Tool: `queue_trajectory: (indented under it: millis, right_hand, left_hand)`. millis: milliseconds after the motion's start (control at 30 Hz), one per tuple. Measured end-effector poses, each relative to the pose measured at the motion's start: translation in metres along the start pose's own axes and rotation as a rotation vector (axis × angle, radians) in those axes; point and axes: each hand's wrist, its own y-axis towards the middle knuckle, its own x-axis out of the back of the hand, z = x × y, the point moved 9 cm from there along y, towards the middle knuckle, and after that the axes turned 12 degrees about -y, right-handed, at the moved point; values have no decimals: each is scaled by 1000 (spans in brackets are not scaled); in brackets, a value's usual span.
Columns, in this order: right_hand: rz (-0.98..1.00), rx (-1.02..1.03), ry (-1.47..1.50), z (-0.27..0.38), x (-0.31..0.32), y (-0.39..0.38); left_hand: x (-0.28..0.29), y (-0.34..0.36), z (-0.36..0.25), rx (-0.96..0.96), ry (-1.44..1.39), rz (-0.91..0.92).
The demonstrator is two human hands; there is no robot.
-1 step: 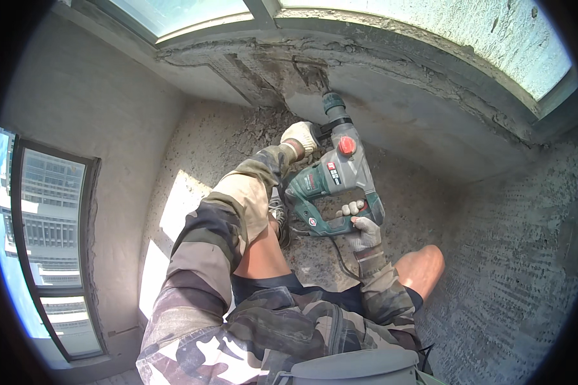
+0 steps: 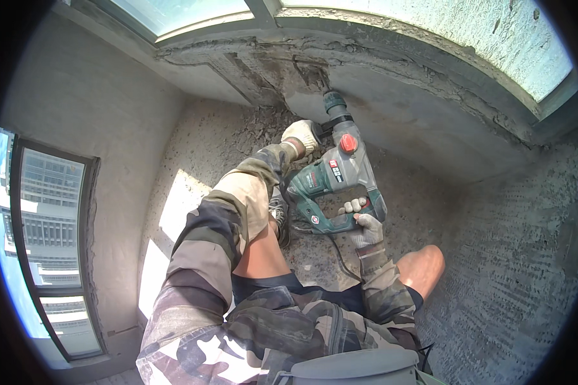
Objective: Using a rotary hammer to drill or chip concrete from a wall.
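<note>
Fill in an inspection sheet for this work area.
Surface: rough grey floor, patches of sunlight at left.
Job's things: green-and-grey power drill, its nose pointed at the chipped wall; whether the bit touches is unclear.
Clutter: loose rubble at the wall's foot.
Hands: both gloved; left hand on the side handle, right hand gripping the rear handle.
Cables: dark cord hanging from the drill; far end hidden.
Surroundings: windows ahead and at left.

Camouflage sleeves [image 2: 243, 186], pale knitted gloves [image 2: 298, 136]
</note>
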Motion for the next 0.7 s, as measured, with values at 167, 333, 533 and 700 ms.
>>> queue_trajectory:
  millis: [167, 333, 533, 700]
  right_hand:
    - [-59, -6, -61, 19, 6, 5]
    - [28, 6, -78, 14, 9, -8]
    - [10, 65, -329, 34, -50, -15]
    - [-48, 53, -257, 19, -62, -19]
  left_hand:
    - [-21, 15, 24, 28, -31, 27]
    - [-30, 17, 31, -39, -57, -6]
    - [-9, 3, 1, -124, -56, 10]
    - [1, -3, -2, -122, -38, 1]
